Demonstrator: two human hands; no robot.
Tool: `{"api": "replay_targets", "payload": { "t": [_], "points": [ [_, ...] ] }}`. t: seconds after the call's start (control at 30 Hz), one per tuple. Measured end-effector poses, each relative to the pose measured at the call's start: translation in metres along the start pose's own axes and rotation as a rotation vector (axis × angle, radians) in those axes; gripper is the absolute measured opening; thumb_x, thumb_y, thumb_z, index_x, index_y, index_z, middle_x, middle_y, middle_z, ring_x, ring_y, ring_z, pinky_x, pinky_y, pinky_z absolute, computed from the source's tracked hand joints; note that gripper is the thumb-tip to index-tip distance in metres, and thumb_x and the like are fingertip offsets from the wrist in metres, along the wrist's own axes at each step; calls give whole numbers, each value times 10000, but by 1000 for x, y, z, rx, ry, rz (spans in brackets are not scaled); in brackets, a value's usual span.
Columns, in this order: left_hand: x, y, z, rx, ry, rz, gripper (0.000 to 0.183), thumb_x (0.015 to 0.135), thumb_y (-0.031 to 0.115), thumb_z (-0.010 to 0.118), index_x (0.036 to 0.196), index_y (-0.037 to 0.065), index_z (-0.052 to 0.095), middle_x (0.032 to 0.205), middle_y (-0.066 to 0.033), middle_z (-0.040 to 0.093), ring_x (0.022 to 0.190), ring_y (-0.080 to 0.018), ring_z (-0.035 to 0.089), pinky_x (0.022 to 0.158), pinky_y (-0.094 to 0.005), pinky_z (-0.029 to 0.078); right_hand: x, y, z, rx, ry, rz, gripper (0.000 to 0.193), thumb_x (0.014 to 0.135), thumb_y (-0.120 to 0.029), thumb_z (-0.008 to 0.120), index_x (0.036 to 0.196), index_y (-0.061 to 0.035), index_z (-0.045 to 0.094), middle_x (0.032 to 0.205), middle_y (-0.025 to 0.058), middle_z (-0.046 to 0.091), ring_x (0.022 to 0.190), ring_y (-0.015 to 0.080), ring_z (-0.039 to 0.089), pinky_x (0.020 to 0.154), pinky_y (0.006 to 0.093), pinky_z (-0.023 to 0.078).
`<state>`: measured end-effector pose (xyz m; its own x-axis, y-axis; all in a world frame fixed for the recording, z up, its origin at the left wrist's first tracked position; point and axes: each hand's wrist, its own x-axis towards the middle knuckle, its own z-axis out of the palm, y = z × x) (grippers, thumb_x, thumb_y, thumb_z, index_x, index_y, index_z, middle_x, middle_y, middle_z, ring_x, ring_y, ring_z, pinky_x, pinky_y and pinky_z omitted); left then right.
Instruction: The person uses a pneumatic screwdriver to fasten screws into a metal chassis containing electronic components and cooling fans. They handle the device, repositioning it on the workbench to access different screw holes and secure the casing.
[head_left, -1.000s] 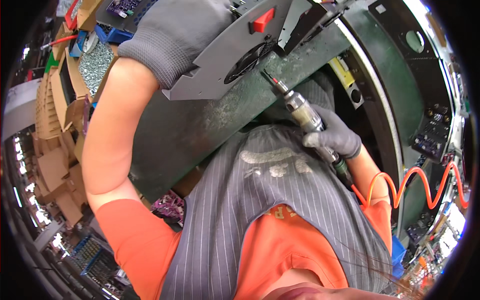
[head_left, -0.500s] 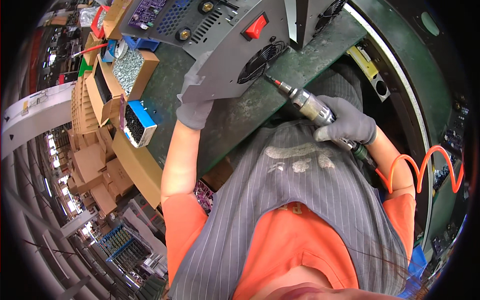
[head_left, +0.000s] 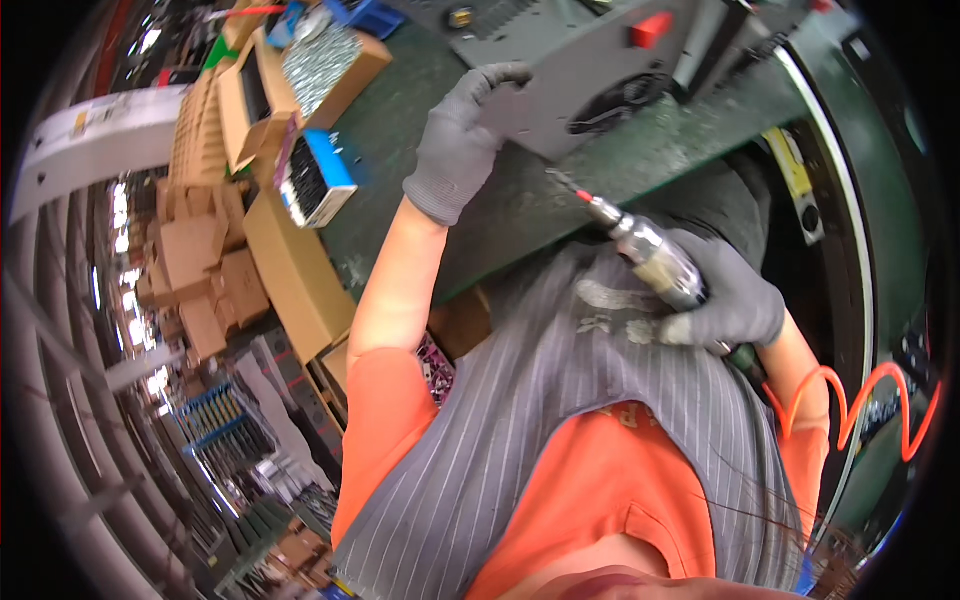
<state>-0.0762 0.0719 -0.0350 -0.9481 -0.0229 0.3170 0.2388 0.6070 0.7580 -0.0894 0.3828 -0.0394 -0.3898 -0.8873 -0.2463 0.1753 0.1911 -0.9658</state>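
Observation:
A grey metal panel (head_left: 570, 105) with a red rocker switch (head_left: 652, 30) and a round black fan grille (head_left: 620, 103) stands on the green workbench. My left hand (head_left: 455, 145), in a grey glove, is at the panel's left edge, its fingers bent around that edge. In my gloved right hand (head_left: 730, 295) is an air screwdriver (head_left: 655, 260), gripped around its body. The bit points up and left, just short of the panel's lower edge and not touching it. A coiled orange hose (head_left: 830, 385) trails behind the tool.
On the left side of the bench (head_left: 375, 210) are a cardboard box of silver screws (head_left: 330, 65), a blue-and-white box of black screws (head_left: 318, 180) and a blue bin (head_left: 365, 15). Cardboard boxes (head_left: 205, 255) are piled beyond. A pale metal rail (head_left: 835, 150) runs down the right.
The screwdriver bit has drawn back from beside the fan grille and is now off the panel's lower edge. My left hand now shows at the panel's left edge rather than partly behind it.

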Motion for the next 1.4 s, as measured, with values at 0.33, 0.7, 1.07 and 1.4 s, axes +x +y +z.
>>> {"api": "replay_targets", "payload": {
  "t": [0.33,0.7,1.07,1.4],
  "points": [
    [-75,-60,-147,1290,-4,-315,295,785,272,692,1079,250,675,1190,-19,597,1244,-290,412,1040,-475,304,-1,46,0,163,152,144,679,613,-200,820,1189,16,533,940,10,565,822,107,502,765,264,432],
    [-73,-94,-126,1349,154,-143,103,854,285,630,923,228,681,1086,-5,639,1204,-288,460,984,-479,349,7,44,7,189,171,158,637,634,-260,829,1139,2,543,936,4,553,834,105,494,772,258,420],
    [-91,-71,-112,1009,286,-476,220,917,236,517,1088,159,632,996,-117,666,889,-322,646,763,-435,513,15,37,7,127,64,187,734,660,-258,823,1255,28,502,1063,44,574,960,131,527,881,288,431],
    [-41,-63,-104,1211,-227,-701,198,861,193,549,965,87,679,889,-143,694,845,-305,676,710,-396,541,16,42,13,172,61,166,698,666,-246,816,1238,20,517,1030,25,571,923,116,518,852,272,432]
  ]
}}
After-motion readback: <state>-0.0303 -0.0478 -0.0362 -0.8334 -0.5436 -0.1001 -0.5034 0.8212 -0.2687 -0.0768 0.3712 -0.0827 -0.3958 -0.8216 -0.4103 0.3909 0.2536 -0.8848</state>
